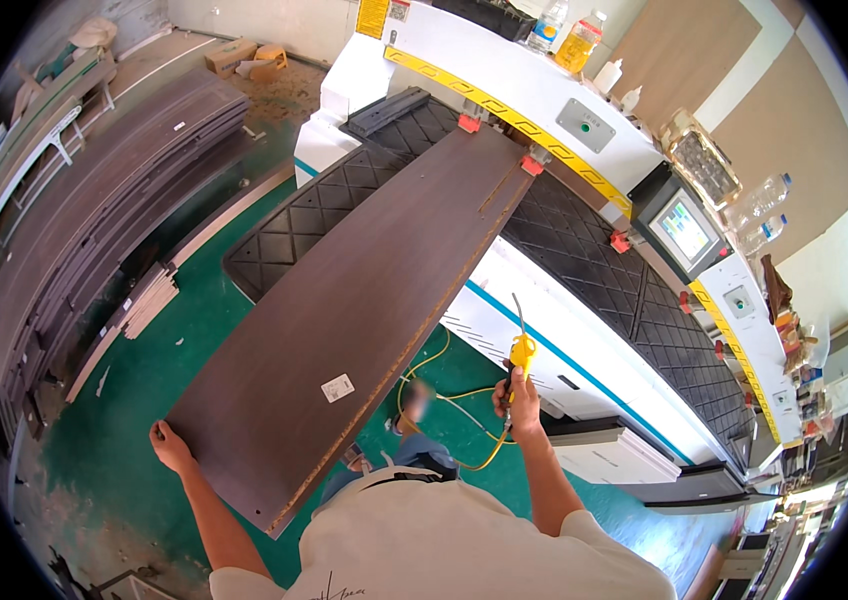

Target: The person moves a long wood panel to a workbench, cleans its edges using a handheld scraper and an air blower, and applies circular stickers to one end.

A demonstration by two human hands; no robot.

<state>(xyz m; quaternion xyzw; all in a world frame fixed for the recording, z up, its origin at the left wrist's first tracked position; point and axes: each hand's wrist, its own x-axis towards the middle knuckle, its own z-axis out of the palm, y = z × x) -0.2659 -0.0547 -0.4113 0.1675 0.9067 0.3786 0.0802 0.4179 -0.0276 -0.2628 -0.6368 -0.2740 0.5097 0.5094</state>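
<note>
A long dark brown board (344, 310) reaches from close to my body up to a white machine, its far end lying on the black ribbed bed under red clamps. My left hand (172, 447) is closed on the board's near left edge, with its fingers partly hidden. In my right hand (518, 400) is a yellow air blow gun (523, 350), held upright to the right of the board and apart from it. Its thin metal nozzle points up, and a yellow hose (484, 462) trails from its grip. A white label (337, 388) sticks to the board's top face.
The white machine (584, 125) arches across the far side with a control screen (684, 230), and bottles (580, 40) stand on top. Stacked dark boards (114, 210) fill the left. More panels (614, 455) lie low at right. The yellow hose loops over the green floor (134, 375) by my feet.
</note>
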